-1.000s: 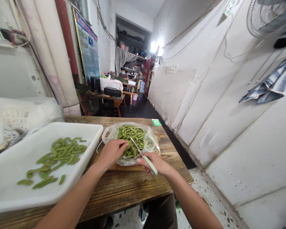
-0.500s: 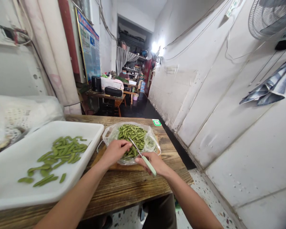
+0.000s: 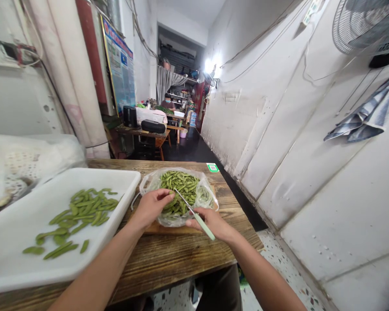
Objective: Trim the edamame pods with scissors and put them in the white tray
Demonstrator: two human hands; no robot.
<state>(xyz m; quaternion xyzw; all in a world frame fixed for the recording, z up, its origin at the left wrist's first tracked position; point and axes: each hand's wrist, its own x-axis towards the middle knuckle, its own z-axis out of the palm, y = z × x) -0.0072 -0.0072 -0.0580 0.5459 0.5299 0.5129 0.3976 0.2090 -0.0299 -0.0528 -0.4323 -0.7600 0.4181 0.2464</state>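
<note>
My right hand grips scissors with pale green handles, their slim metal blades pointing up and left over the pods. Thumb and fingertips of my left hand are pinched together by the blade tips, on what looks like a green soybean pod, mostly hidden by the fingers. Beneath both hands, an open clear plastic bag is full of green soybean pods. It rests on a wooden board. Left of my hands, a white plastic tray holds a loose spread of pods.
The wooden table has a green-and-white code card at its far right corner. Clear plastic bags lie behind the tray. Farther back stand a table with a black case and a seated person. A wall runs along the right.
My left hand has shifted slightly left, its fingertips a little farther from the scissors. The scissor blades look closer together. The whole view has tilted slightly.
</note>
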